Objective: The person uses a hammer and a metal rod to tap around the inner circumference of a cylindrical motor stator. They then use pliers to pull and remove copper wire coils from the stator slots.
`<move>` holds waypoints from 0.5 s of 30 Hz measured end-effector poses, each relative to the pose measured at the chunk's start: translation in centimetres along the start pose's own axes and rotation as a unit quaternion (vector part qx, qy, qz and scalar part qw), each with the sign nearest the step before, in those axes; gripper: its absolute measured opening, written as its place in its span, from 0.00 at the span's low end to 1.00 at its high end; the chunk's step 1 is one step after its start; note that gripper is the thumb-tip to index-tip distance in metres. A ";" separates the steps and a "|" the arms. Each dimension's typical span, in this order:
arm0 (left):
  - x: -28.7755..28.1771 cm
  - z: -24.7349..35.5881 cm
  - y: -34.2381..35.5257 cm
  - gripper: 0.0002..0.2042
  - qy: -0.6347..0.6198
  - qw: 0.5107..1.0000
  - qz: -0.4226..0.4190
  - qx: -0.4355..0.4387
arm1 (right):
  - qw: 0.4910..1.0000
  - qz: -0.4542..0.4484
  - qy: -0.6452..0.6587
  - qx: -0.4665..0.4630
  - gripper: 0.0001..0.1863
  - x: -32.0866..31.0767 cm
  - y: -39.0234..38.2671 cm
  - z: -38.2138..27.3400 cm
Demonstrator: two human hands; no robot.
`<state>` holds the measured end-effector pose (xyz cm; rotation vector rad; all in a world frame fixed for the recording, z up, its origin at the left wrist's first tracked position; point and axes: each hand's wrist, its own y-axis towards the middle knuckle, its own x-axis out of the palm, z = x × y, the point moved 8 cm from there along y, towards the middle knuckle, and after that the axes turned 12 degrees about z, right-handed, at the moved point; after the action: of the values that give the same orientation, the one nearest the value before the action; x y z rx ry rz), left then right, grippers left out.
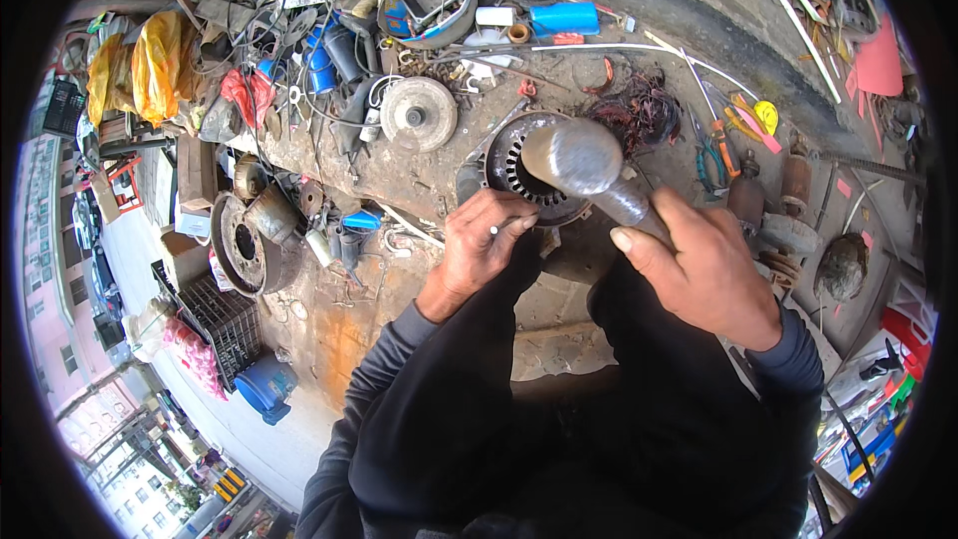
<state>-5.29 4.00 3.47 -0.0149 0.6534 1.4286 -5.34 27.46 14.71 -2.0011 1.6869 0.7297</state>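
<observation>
Between my knees stands a round motor stator (514, 168), a dark metal ring with slots around its inner edge. My left hand (469, 250) is closed at its near left rim, pinching a thin rod (494, 231) whose pale end pokes out between the fingers; the rod's other end is hidden. A hammer (574, 158) with a thick, worn metal head is in my right hand (709, 274), the fingers wrapped around its handle. From this view the hammer head covers the right part of the stator, and I cannot tell whether they touch.
Beyond the stator lies a tangle of dark reddish wire (639, 110). Pliers (711, 162) and rusty cylinders (795, 180) are to the right. A grey disc (417, 115), a rusty wheel rim (239, 245) and a black crate (215, 324) are on the left.
</observation>
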 end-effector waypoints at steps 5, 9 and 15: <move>0.9 0.5 0.9 0.08 0.018 1.000 -0.022 0.014 | 1.000 0.013 0.019 -0.002 0.17 -0.7 0.5 -0.8; 1.2 0.5 0.2 0.08 0.015 0.999 -0.040 0.011 | 0.999 -0.003 0.034 0.001 0.17 -0.8 0.4 -1.3; 2.5 -1.3 -1.6 0.13 0.040 0.994 -0.088 0.055 | 0.997 0.008 0.035 -0.074 0.17 -2.5 0.0 -4.3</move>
<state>-4.36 5.48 0.74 -0.0414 0.7774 1.2263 -5.12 26.67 19.58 -2.1392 1.7356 0.8212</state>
